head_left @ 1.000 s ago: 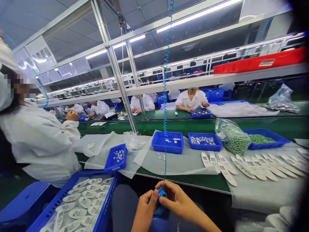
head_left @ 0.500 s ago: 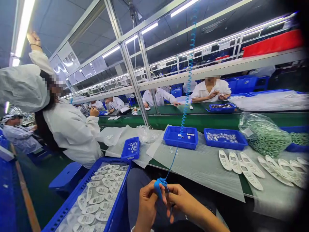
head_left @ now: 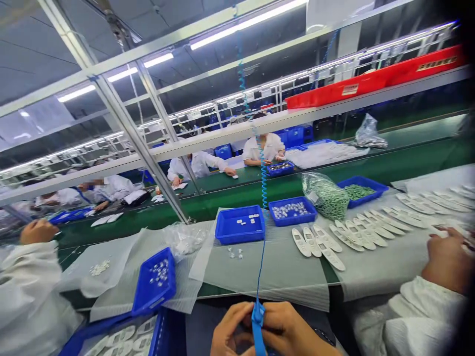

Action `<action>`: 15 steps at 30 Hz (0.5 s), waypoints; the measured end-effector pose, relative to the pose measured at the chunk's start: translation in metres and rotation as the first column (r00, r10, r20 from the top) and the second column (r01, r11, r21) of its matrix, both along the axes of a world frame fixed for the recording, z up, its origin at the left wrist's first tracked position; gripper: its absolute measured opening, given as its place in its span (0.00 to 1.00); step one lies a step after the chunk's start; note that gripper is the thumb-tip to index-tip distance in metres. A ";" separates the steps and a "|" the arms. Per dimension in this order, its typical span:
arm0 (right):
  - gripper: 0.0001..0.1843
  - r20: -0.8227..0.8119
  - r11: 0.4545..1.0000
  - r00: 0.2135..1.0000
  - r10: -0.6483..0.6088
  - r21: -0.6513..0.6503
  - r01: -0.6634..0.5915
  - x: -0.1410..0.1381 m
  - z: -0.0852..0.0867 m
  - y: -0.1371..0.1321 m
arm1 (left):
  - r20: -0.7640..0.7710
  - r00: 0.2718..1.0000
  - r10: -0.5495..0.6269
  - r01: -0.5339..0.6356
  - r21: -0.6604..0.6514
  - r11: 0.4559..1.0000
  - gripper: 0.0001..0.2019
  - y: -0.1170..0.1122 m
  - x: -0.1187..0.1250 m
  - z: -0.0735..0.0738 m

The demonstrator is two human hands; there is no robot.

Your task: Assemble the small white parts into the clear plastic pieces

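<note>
A blue wrist strap (head_left: 258, 326) is pinched between my two hands at the bottom middle, over my lap. My left hand (head_left: 232, 332) grips it from the left with bent fingers. My right hand (head_left: 291, 332) closes on its buckle end from the right. From the strap a thin blue cord (head_left: 261, 269) runs up and becomes a coiled cord (head_left: 263, 185) hanging from above. Straight ahead on the bench is a blue tray (head_left: 240, 239) with a few small white parts. Several small clear pieces (head_left: 235, 253) lie in front of that tray.
Blue trays of small parts (head_left: 293, 211) (head_left: 155, 279) stand on the sheeted bench. White oval covers (head_left: 309, 242) lie in a row rightward, near a co-worker's hand (head_left: 447, 254). A bag of green pieces (head_left: 328, 198) sits behind. Another co-worker's sleeve (head_left: 27, 282) is at left, beside a crate (head_left: 161, 331).
My view has swung to the right, and the bench fills more of it. My hands have come lower, still on the strap, whose band now hangs down. A co-worker's hand appears at right.
</note>
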State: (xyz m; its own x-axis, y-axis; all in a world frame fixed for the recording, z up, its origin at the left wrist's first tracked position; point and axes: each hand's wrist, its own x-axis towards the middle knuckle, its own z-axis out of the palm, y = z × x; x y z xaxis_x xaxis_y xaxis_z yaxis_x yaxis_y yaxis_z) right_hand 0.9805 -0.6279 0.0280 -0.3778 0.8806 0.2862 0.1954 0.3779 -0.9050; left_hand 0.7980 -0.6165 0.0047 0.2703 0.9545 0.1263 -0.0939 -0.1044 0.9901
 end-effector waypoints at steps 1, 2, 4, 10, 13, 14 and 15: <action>0.20 0.031 0.999 1.000 -0.004 -0.046 0.005 0.004 0.004 0.003 | 0.002 1.000 -0.004 0.004 0.001 1.000 0.30 0.006 0.003 -0.002; 0.19 0.067 0.995 0.997 -0.031 -0.095 0.037 0.007 0.007 0.007 | 0.015 1.000 0.010 -0.010 0.005 1.000 0.30 0.011 0.007 -0.003; 0.16 0.124 0.969 0.984 -0.130 -0.195 0.153 0.011 0.008 0.015 | 0.072 0.995 0.069 -0.069 -0.007 0.998 0.24 0.021 0.018 -0.007; 0.30 0.006 0.840 0.940 -0.342 -0.446 0.308 0.011 -0.013 0.038 | 0.159 0.987 -0.032 0.053 -0.127 0.991 0.24 0.045 0.050 -0.027; 0.28 -0.123 0.862 0.949 -0.292 -0.464 0.205 0.019 -0.015 0.044 | 0.132 0.979 -0.158 0.173 -0.113 0.978 0.28 0.062 0.053 -0.038; 0.29 -0.140 0.861 0.951 -0.275 -0.477 0.178 0.023 -0.013 0.046 | 0.098 0.973 -0.207 0.217 -0.104 0.971 0.28 0.069 0.052 -0.041; 0.31 -0.142 0.850 0.952 -0.270 -0.500 0.166 0.027 -0.011 0.047 | 0.048 0.964 -0.261 0.264 -0.082 0.961 0.26 0.075 0.050 -0.043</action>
